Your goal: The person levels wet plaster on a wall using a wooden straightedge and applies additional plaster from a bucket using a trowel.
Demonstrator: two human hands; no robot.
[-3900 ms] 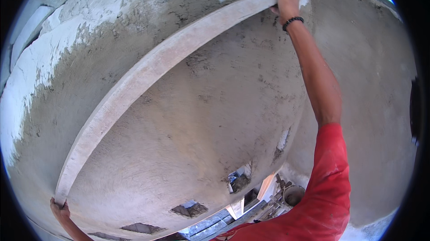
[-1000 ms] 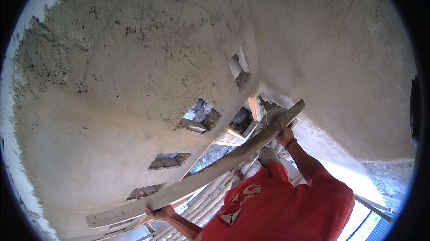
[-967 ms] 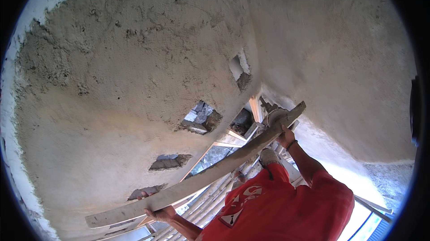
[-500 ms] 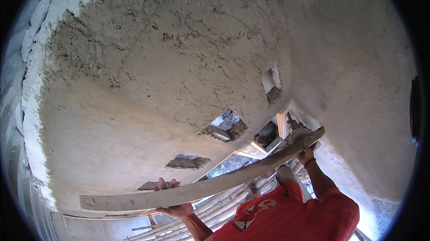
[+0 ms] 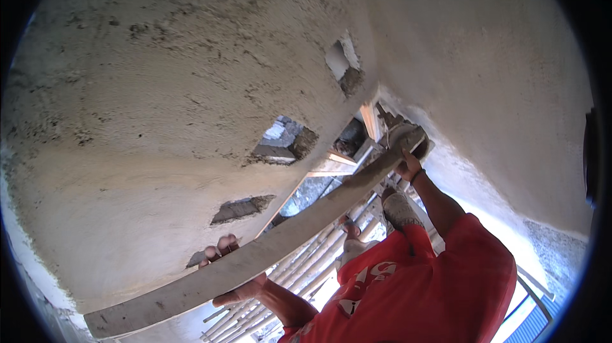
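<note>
A long plaster-smeared screed board (image 5: 287,240) slants across the front of a rough plastered wall (image 5: 166,94). My left hand (image 5: 252,290) is closed round it toward its lower left end, fingertips over the top edge and thumb along the underside. Toward the upper right end my right hand (image 5: 408,166) grips the board, a dark band at the wrist. Part of my left palm is hidden behind the board. Its left tip lies near the pale edge of the wall.
Several holes break the wall, among them a square opening (image 5: 285,140) and a narrow one (image 5: 242,208). Below run bamboo poles (image 5: 312,257), with my legs above them. Wooden framing (image 5: 335,163) lies by the corner; a smooth wall (image 5: 484,81) rises at right.
The board has tilted more steeply, its left end lower, with both hands still on it. The view has shifted, so the wall holes sit further left and higher.
</note>
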